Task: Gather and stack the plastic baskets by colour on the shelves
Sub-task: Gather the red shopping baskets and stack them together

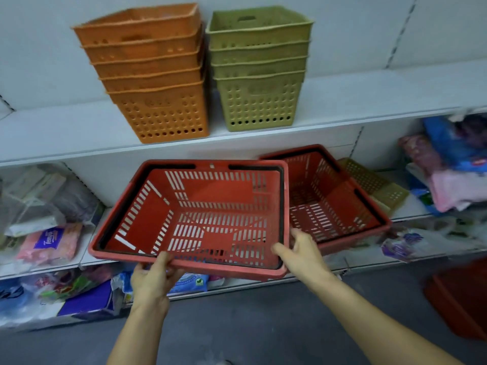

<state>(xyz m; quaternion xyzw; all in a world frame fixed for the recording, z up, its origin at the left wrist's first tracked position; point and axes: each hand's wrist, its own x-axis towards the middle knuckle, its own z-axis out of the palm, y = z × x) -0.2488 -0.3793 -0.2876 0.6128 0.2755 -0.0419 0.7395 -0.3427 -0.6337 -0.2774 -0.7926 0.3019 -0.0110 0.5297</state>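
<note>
My left hand [152, 279] grips the near rim of a red shopping basket [200, 214], which is held tilted in front of the middle shelf. My right hand [303, 252] hovers at the basket's near right corner with fingers spread; I cannot tell whether it touches. A second red basket [332, 198] sits tilted on the middle shelf to the right. Behind it lies a low olive-green basket [374, 184]. On the upper shelf [66, 130] stand a stack of orange baskets [155, 75] and, to its right, a stack of green baskets [259, 67].
Bagged goods and tissue packs [50, 241] fill the middle shelf's left; folded cloth packs [448, 167] lie at the right. More packets [79, 293] crowd the bottom shelf. A red-brown tub [463, 299] stands on the grey floor at the right.
</note>
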